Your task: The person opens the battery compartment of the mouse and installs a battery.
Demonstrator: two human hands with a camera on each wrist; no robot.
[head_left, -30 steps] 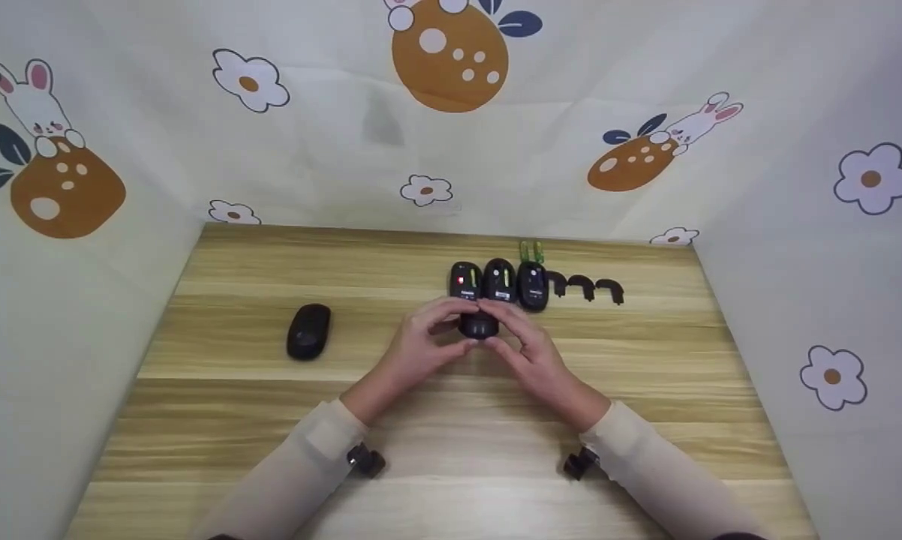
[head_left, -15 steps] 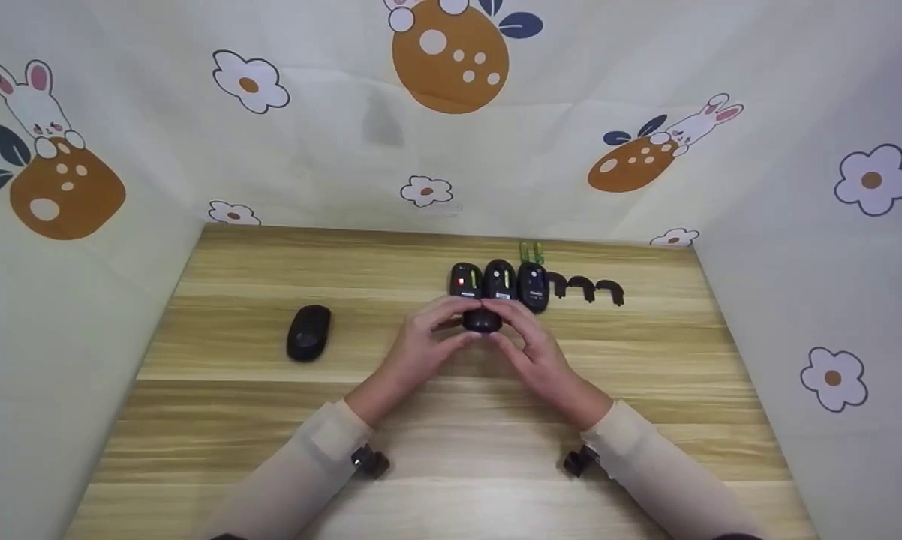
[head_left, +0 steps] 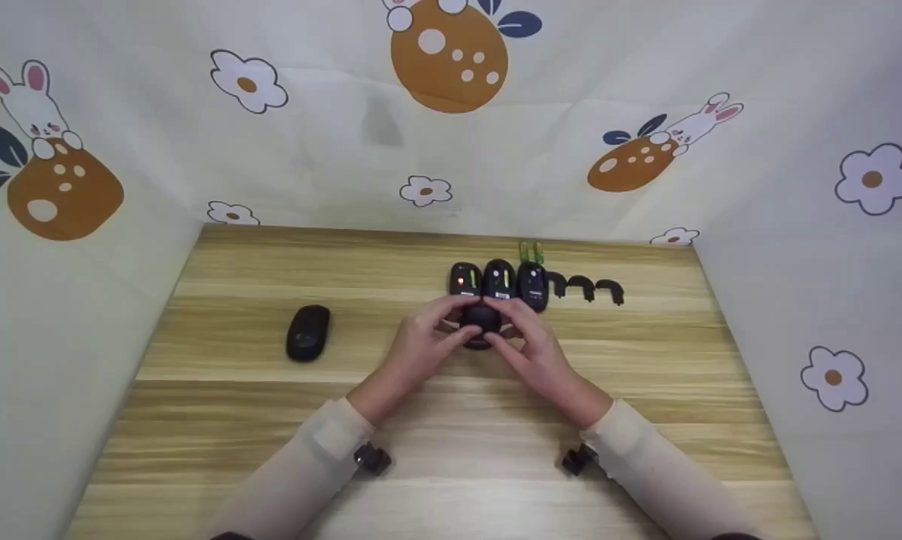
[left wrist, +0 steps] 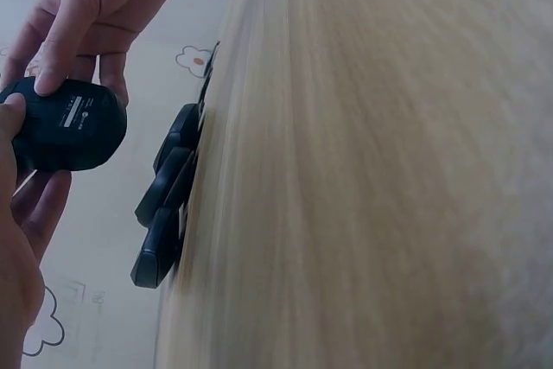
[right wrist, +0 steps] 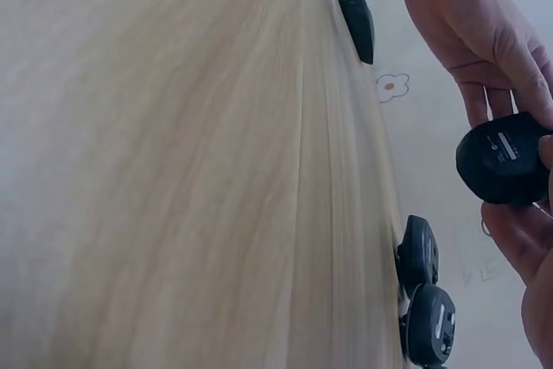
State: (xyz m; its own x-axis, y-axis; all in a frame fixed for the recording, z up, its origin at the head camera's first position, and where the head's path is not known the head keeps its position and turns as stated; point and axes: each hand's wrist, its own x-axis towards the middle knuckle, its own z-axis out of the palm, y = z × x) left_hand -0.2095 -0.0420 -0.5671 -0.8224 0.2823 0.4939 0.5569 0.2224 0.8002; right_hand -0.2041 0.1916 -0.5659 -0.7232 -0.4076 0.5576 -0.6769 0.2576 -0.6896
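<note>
Nearest: my sleeves (head_left: pixel 290 469), a small dark device (head_left: pixel 373 459) at each wrist, too blurry for detail. My left hand (head_left: pixel 419 337) and right hand (head_left: pixel 533 341) both grip one black mouse (head_left: pixel 481 316), in front of me and lifted off the desk (head_left: pixel 230 285). Fingers at the far edge, thumbs on the near face, probably for a steady two-sided hold. Underside faces me: white label (left wrist: pixel 73 113) shows in the left wrist view, print unreadable. Fingers and thumbs cover a lot of it; can't tell if its battery slot is covered.

Off to the left, a lone mouse (head_left: pixel 308 333) lies top up, apart from the others.

Farther: left mouse (head_left: pixel 466 276), middle mouse (head_left: pixel 500 276) and right mouse (head_left: pixel 533 286) lie side by side, belly up, likely so the slots can be reached. First two show a green strip each, battery I guess; left one has a red light lit. No strip I can make out on the right one. My fingers hide the near ends of the first two. Three curved black pieces (head_left: pixel 610 291) line up rightward, probably slot covers set aside. Two green sticks (head_left: pixel 532 252) behind the right mouse, maybe batteries; too small to confirm. Printed cloth (head_left: pixel 331 150) at the back.
</note>
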